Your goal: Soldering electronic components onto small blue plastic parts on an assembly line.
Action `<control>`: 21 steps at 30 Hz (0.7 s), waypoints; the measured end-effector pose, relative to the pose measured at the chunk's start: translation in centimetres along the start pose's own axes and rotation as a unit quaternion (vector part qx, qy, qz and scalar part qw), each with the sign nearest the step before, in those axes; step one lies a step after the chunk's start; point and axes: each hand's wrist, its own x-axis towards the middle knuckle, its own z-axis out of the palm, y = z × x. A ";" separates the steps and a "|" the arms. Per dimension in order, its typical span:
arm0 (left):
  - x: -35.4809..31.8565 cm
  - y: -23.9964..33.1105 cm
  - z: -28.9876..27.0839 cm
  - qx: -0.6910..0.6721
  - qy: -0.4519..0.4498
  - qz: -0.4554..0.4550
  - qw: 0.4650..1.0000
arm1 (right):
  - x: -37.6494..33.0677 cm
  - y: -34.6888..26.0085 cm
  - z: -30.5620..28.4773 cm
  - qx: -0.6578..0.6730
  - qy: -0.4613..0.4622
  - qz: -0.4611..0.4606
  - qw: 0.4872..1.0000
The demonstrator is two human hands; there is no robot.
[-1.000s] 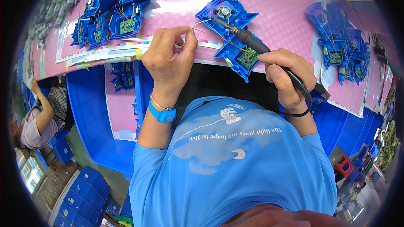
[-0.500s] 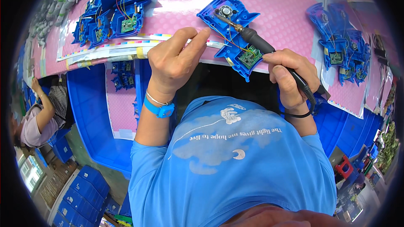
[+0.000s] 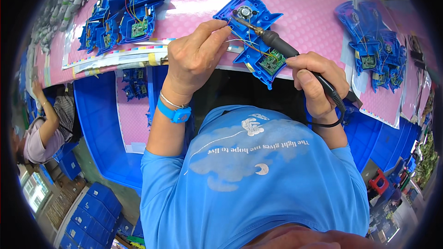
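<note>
Soldering iron point(image 3: 278, 44) near round speaker point(image 3: 245, 12)
Right hand point(image 3: 319, 80) pinches the iron at its four o'clock; left hand point(image 3: 196, 55) at eight, fingertips together, hold unclear. Keep iron off blue shell point(image 3: 271, 18).

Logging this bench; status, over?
Right hand gripping iron, tip beside speaker. Left hand at shell, hold unclear. Shell open, board exposed. Iron crosses over shell.
</note>
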 end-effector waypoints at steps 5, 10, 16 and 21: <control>0.1 -0.1 0.0 -0.006 -0.007 -0.004 1.000 | 0.3 0.1 0.4 0.007 0.019 0.001 1.000; 0.1 0.0 0.0 0.000 -0.009 -0.003 1.000 | 0.3 0.0 0.5 0.005 0.012 -0.004 1.000; 0.1 0.1 0.0 0.006 -0.005 -0.004 1.000 | 0.1 -0.3 0.1 -0.005 0.000 -0.012 1.000; 0.0 0.1 0.0 0.004 -0.004 -0.007 1.000 | -0.1 -0.3 0.0 0.000 0.003 -0.006 1.000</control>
